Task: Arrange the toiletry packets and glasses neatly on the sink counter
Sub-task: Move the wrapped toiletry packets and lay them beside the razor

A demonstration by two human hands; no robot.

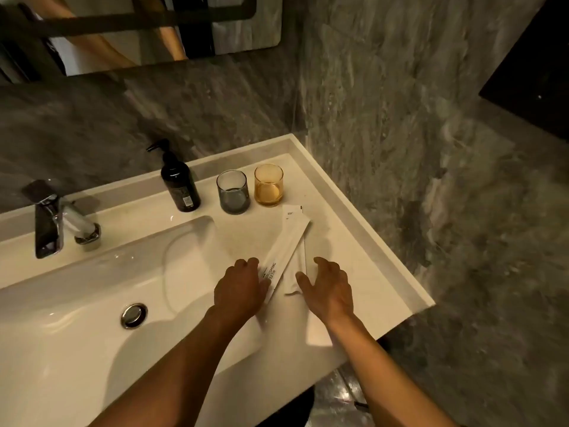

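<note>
A long white toothbrush packet (284, 248) lies slanted on the white sink counter (354, 241), over a second white packet (297, 272). A small white sachet (292, 210) rests beyond them. Behind stand a grey glass (233, 192) and an amber glass (268, 185), side by side and upright. My left hand (240, 288) rests at the long packet's near end, fingers curled, touching its edge. My right hand (328, 288) hovers over the lower packet's right side, fingers spread.
A black pump bottle (178, 180) stands left of the glasses. The basin (123, 288) with its drain (134, 315) and a chrome tap (58, 220) lie to the left. A marble wall bounds the counter on the right; a mirror hangs above.
</note>
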